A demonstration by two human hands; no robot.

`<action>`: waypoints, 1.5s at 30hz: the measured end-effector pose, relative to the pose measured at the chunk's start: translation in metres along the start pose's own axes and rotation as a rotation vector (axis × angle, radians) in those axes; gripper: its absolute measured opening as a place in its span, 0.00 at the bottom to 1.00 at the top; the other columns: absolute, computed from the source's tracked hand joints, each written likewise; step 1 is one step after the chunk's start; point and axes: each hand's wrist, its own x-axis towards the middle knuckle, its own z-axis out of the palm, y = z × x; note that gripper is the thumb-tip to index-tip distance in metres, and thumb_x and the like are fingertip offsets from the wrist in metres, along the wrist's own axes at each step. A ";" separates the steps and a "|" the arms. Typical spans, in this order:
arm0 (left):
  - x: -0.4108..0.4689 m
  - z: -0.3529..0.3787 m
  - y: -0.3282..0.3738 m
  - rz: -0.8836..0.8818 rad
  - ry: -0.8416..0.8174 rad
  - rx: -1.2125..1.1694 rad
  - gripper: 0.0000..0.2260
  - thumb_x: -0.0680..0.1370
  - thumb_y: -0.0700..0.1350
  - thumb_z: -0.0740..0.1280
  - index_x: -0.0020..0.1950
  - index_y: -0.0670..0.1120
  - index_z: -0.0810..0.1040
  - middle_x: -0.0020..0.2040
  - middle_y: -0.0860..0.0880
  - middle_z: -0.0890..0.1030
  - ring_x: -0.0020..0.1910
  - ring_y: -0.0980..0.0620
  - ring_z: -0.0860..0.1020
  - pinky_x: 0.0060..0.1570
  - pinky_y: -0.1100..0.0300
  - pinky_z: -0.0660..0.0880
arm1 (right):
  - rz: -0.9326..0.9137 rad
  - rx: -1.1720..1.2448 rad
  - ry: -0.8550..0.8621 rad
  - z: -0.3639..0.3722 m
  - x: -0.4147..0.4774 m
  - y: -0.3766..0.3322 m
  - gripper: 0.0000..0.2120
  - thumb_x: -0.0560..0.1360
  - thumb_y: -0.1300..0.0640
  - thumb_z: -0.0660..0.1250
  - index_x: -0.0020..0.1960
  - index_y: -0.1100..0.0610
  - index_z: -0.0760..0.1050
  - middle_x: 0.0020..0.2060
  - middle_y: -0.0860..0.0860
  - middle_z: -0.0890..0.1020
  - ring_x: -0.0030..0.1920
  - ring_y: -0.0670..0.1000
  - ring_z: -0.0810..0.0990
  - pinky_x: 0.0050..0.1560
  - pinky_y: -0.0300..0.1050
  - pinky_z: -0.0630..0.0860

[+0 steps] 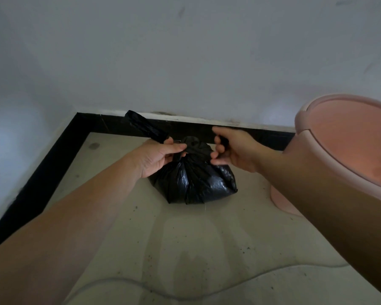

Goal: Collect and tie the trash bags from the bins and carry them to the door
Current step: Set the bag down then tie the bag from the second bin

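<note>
A black trash bag [196,181] sits on the floor in the room's corner, its neck gathered into a knot at the top. My left hand [156,158] pinches one twisted end of the bag, which sticks up and to the left past my fingers. My right hand [233,150] grips the other end of the bag on the right side of the knot, fingers curled round it. Both hands are level with the knot, one on each side.
A pink bin [343,155] stands close on the right, partly behind my right forearm. A black skirting board [53,164] runs along both white walls [185,62] of the corner. The pale floor [196,249] is speckled with dirt.
</note>
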 end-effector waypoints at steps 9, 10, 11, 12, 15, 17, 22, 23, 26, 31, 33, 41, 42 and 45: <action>0.002 0.007 0.004 0.052 -0.049 0.299 0.23 0.73 0.26 0.68 0.34 0.49 0.60 0.44 0.48 0.78 0.50 0.50 0.81 0.52 0.57 0.81 | 0.002 -0.402 0.049 -0.024 0.011 0.013 0.12 0.79 0.54 0.67 0.61 0.56 0.78 0.47 0.51 0.82 0.48 0.50 0.84 0.45 0.45 0.82; 0.001 0.008 0.006 0.061 -0.061 0.328 0.23 0.73 0.26 0.67 0.34 0.49 0.60 0.43 0.49 0.79 0.48 0.51 0.82 0.49 0.58 0.81 | -0.072 -0.486 0.102 -0.027 0.013 0.010 0.14 0.78 0.55 0.69 0.63 0.54 0.77 0.51 0.50 0.82 0.52 0.50 0.83 0.49 0.44 0.81; 0.000 0.009 0.008 0.072 -0.075 0.357 0.23 0.74 0.25 0.66 0.34 0.48 0.59 0.42 0.49 0.80 0.46 0.53 0.83 0.47 0.60 0.81 | -0.139 -0.561 0.116 -0.029 0.014 0.007 0.17 0.77 0.56 0.70 0.65 0.51 0.76 0.56 0.50 0.80 0.58 0.50 0.80 0.55 0.44 0.78; 0.000 0.010 0.009 0.081 -0.093 0.380 0.23 0.74 0.24 0.65 0.35 0.48 0.59 0.41 0.49 0.81 0.45 0.54 0.83 0.45 0.61 0.80 | -0.181 -0.616 0.076 -0.030 0.015 0.005 0.20 0.76 0.58 0.71 0.67 0.48 0.75 0.60 0.49 0.79 0.62 0.50 0.77 0.60 0.45 0.74; -0.001 0.012 0.013 0.099 -0.145 0.449 0.23 0.73 0.23 0.63 0.35 0.48 0.59 0.42 0.48 0.80 0.43 0.55 0.81 0.48 0.61 0.79 | -0.145 -0.698 -0.162 -0.026 0.014 0.003 0.29 0.75 0.62 0.71 0.72 0.43 0.70 0.69 0.47 0.72 0.69 0.47 0.67 0.68 0.47 0.64; -0.002 0.014 0.013 0.102 -0.151 0.498 0.23 0.73 0.23 0.63 0.35 0.48 0.59 0.40 0.48 0.79 0.42 0.57 0.81 0.46 0.64 0.78 | -0.138 -0.751 -0.225 -0.019 0.014 0.005 0.30 0.76 0.62 0.71 0.73 0.42 0.68 0.70 0.46 0.72 0.70 0.47 0.65 0.69 0.48 0.62; -0.002 0.009 0.008 0.095 -0.092 0.560 0.23 0.72 0.24 0.65 0.34 0.48 0.59 0.40 0.48 0.78 0.43 0.53 0.79 0.48 0.63 0.77 | -0.221 -0.824 -0.203 -0.011 0.014 0.014 0.16 0.78 0.59 0.69 0.64 0.45 0.76 0.55 0.41 0.77 0.57 0.44 0.75 0.57 0.35 0.70; -0.002 0.009 0.006 0.094 -0.072 0.572 0.23 0.73 0.25 0.66 0.34 0.48 0.60 0.41 0.47 0.77 0.44 0.52 0.78 0.50 0.61 0.77 | -0.242 -0.885 -0.181 -0.009 0.013 0.016 0.12 0.79 0.57 0.68 0.62 0.48 0.78 0.50 0.39 0.75 0.51 0.41 0.75 0.50 0.27 0.69; 0.003 0.005 -0.005 0.062 0.036 0.616 0.19 0.73 0.31 0.69 0.32 0.49 0.65 0.43 0.47 0.79 0.46 0.51 0.79 0.58 0.54 0.75 | -0.348 -1.092 -0.111 -0.005 0.013 0.021 0.11 0.80 0.55 0.66 0.60 0.56 0.79 0.42 0.38 0.71 0.44 0.39 0.73 0.38 0.24 0.66; 0.006 0.013 -0.015 0.359 0.514 0.927 0.12 0.68 0.38 0.73 0.37 0.53 0.73 0.36 0.55 0.78 0.40 0.55 0.78 0.44 0.67 0.73 | -0.343 -1.150 -0.183 0.001 0.014 0.021 0.11 0.82 0.56 0.62 0.60 0.60 0.78 0.42 0.40 0.73 0.49 0.45 0.75 0.41 0.26 0.68; 0.002 0.020 -0.015 0.399 0.606 0.873 0.11 0.69 0.38 0.72 0.39 0.50 0.72 0.34 0.59 0.75 0.36 0.63 0.74 0.35 0.75 0.66 | -0.315 -1.114 -0.166 -0.001 0.014 0.019 0.11 0.82 0.55 0.62 0.61 0.58 0.77 0.43 0.40 0.73 0.44 0.40 0.74 0.40 0.25 0.66; 0.010 0.025 -0.018 0.019 0.503 0.315 0.09 0.73 0.34 0.68 0.39 0.48 0.80 0.38 0.48 0.81 0.43 0.46 0.80 0.44 0.54 0.77 | -0.299 -0.948 -0.110 -0.006 0.018 0.025 0.08 0.81 0.55 0.64 0.57 0.57 0.77 0.44 0.45 0.77 0.47 0.45 0.76 0.48 0.37 0.73; 0.010 0.024 -0.015 -0.013 0.463 0.218 0.10 0.74 0.33 0.67 0.40 0.49 0.80 0.38 0.48 0.81 0.41 0.47 0.80 0.40 0.57 0.76 | -0.303 -0.924 -0.097 -0.006 0.019 0.025 0.07 0.81 0.55 0.64 0.56 0.56 0.77 0.44 0.45 0.78 0.46 0.44 0.76 0.47 0.37 0.73; 0.009 0.022 -0.007 -0.062 0.355 0.034 0.12 0.77 0.33 0.64 0.48 0.48 0.83 0.43 0.47 0.85 0.42 0.49 0.83 0.36 0.60 0.76 | -0.310 -0.889 -0.065 -0.007 0.022 0.027 0.05 0.80 0.55 0.66 0.53 0.55 0.78 0.43 0.46 0.79 0.44 0.42 0.76 0.45 0.38 0.72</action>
